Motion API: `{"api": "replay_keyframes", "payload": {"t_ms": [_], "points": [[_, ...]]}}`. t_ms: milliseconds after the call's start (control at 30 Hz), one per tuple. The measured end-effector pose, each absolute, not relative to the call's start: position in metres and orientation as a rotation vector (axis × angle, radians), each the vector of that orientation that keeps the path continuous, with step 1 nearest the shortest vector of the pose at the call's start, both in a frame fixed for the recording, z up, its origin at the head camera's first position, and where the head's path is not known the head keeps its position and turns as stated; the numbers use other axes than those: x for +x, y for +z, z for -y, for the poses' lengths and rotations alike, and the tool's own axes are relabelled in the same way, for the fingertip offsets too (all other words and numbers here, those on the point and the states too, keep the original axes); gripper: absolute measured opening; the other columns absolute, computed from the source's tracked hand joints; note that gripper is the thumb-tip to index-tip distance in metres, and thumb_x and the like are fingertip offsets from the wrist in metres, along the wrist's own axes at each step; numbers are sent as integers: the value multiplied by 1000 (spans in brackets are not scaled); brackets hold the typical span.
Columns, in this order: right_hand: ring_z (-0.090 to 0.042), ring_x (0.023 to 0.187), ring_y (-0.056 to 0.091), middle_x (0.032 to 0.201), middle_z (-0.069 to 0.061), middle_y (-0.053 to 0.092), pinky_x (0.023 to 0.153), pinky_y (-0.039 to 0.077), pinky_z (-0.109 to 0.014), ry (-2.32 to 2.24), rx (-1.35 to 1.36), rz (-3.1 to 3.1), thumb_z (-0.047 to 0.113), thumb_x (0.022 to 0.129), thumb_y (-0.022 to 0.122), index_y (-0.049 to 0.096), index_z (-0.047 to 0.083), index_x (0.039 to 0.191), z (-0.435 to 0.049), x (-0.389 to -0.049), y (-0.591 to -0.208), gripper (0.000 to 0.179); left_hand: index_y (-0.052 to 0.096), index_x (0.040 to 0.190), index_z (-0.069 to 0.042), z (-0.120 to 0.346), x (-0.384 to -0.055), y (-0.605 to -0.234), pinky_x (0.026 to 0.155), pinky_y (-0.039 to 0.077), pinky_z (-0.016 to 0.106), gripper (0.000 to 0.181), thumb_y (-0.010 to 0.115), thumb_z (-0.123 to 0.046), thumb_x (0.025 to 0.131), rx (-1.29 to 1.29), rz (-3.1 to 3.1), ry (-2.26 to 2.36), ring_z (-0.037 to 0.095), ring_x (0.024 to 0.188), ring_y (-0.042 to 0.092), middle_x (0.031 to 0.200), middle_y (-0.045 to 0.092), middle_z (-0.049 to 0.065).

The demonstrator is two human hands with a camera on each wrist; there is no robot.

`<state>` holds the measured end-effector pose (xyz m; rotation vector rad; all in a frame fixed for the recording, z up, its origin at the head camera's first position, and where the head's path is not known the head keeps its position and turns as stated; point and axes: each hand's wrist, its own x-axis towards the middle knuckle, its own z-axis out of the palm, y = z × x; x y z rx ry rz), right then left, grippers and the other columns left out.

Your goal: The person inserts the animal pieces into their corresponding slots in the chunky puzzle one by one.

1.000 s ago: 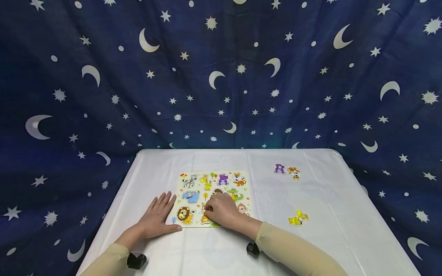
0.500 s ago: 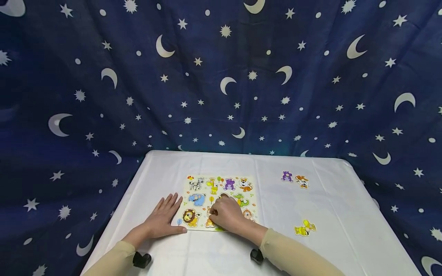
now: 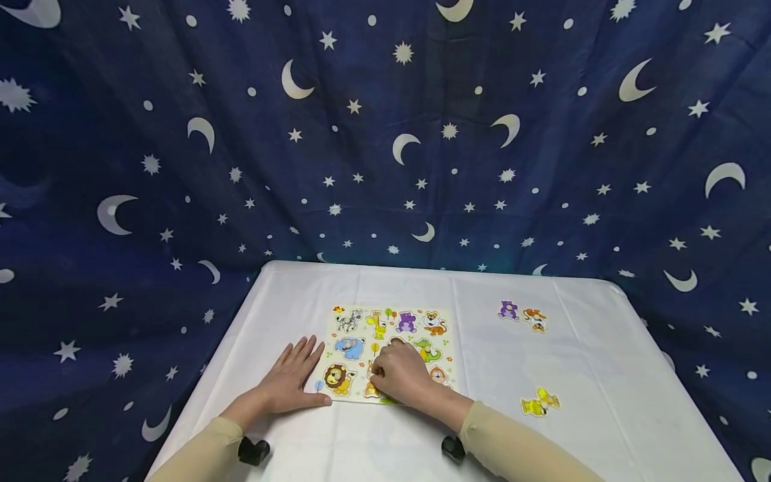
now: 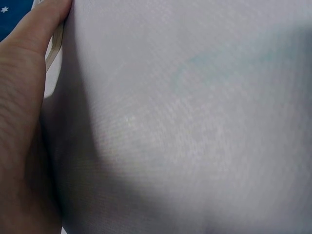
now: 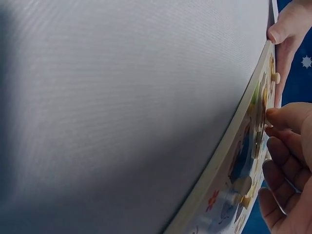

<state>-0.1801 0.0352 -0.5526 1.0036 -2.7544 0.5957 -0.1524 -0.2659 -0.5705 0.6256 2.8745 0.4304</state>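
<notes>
A wooden animal puzzle board [image 3: 388,328] lies on the white-covered table. My left hand [image 3: 288,380] rests flat with fingers spread along its left side, thumb at the near left corner. Over the board's near middle, my right hand [image 3: 405,376] has its fingers curled, thumb and forefinger pinching the orange animal puzzle piece [image 3: 370,388]. In the right wrist view those fingertips [image 5: 274,116] meet right at the board's face. A brown piece [image 3: 396,341] is mostly covered by the hand. Lion [image 3: 338,380], elephant [image 3: 350,348] and crocodile [image 3: 427,351] pictures surround it.
Right of the board lie loose pieces: a purple hippo [image 3: 508,310], an orange-and-white tiger [image 3: 535,320] and, nearer, a yellow giraffe [image 3: 540,402]. A dark blue star-patterned curtain [image 3: 361,161] hangs behind the table.
The head view has shifted, so the whole scene sits further right and slightly lower. Both hands keep their places at the board; the right fingers stay at the orange piece.
</notes>
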Motion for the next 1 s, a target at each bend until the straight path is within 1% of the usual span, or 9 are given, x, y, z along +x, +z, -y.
{"api": "replay_keyframes", "payload": {"t_ms": [200, 300, 400, 533, 600, 667, 800, 867, 1000], "points": [[-5, 69, 48, 71, 19, 61, 68, 43, -27, 599, 1020, 2751, 25, 80, 81, 81, 24, 74, -34, -182, -550, 5, 20, 165, -10, 266, -154, -570, 124, 5, 58, 118, 61, -83, 81, 633, -2888, 429, 37, 156, 6, 170, 10, 16], [-5, 68, 47, 70, 19, 59, 68, 44, -28, 596, 1042, 2751, 25, 79, 83, 81, 24, 74, -34, -182, -549, 5, 19, 165, -11, 266, -154, -571, 125, 5, 56, 119, 60, -83, 80, 620, -2887, 432, 35, 156, 6, 171, 10, 15], [-4, 69, 51, 71, 18, 62, 78, 49, -30, 586, 1057, 2748, 27, 80, 85, 82, 23, 77, -35, -182, -550, 5, 21, 165, -10, 266, -153, -571, 125, 5, 56, 119, 62, -82, 80, 627, -2891, 449, 37, 156, 7, 170, 11, 16], [-1, 72, 58, 75, 18, 66, 91, 52, -34, 588, 1047, 2757, 30, 82, 86, 83, 22, 82, -34, -181, -552, 8, 23, 164, -9, 266, -152, -569, 124, 7, 58, 118, 64, -81, 80, 641, -2898, 456, 39, 156, 9, 170, 13, 18], [-1, 72, 59, 75, 17, 67, 91, 52, -35, 600, 1040, 2764, 30, 82, 86, 83, 23, 83, -33, -181, -553, 8, 23, 164, -8, 268, -151, -569, 124, 7, 59, 118, 64, -80, 80, 645, -2899, 463, 39, 155, 9, 169, 14, 19], [-1, 72, 59, 76, 17, 67, 93, 52, -35, 599, 1035, 2764, 30, 82, 85, 83, 23, 84, -33, -180, -553, 8, 23, 164, -8, 269, -151, -570, 124, 7, 59, 117, 64, -80, 81, 643, -2900, 471, 40, 155, 9, 169, 14, 19], [-1, 73, 58, 77, 17, 65, 89, 54, -34, 608, 1028, 2769, 32, 85, 82, 83, 23, 87, -34, -178, -552, 9, 21, 164, -9, 270, -151, -571, 124, 6, 59, 118, 63, -81, 81, 630, -2894, 447, 38, 156, 8, 170, 12, 18], [-3, 72, 56, 78, 17, 64, 80, 54, -33, 630, 1010, 2779, 31, 87, 80, 83, 22, 89, -38, -177, -549, 10, 20, 165, -10, 269, -151, -571, 124, 6, 58, 119, 61, -83, 80, 619, -2890, 423, 37, 156, 7, 170, 11, 16], [-6, 76, 56, 84, 14, 68, 73, 52, -33, 678, 923, 2802, 29, 91, 76, 83, 21, 95, -49, -176, -542, 11, 20, 165, -10, 267, -152, -570, 124, 6, 58, 118, 60, -83, 81, 633, -2889, 425, 37, 156, 6, 170, 11, 16]]}}
